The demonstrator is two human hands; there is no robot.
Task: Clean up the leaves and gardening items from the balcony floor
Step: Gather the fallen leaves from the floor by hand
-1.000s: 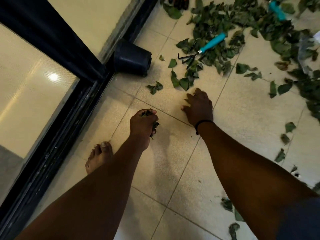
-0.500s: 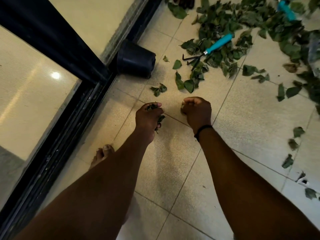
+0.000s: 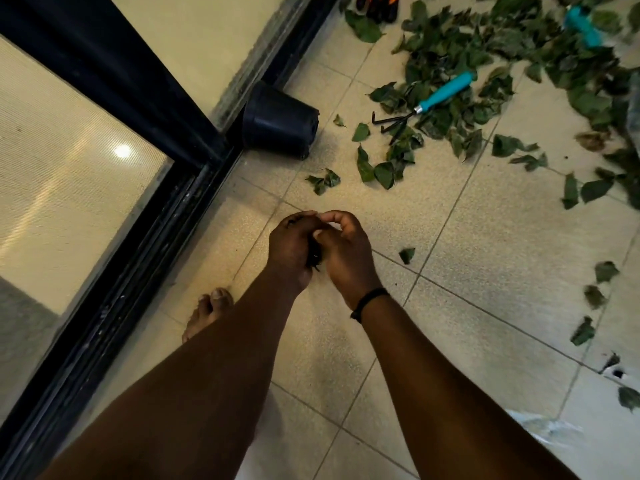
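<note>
While the left hand [image 3: 292, 245] stays fisted around a dark wad of leaves [image 3: 315, 258], the right hand [image 3: 346, 251] curls against it, its grasp unclear. Loose leaves [image 3: 450, 109] and a hand rake [image 3: 429, 102] lie at one o'clock, well apart.

Both bare forearms reach forward and meet, the left hand [image 3: 290, 244] fisted shut on a clump of dark leaves [image 3: 316, 258], the right hand [image 3: 346, 247] pressed against it with fingers curled, a black band [image 3: 367, 302] around its wrist.
</note>
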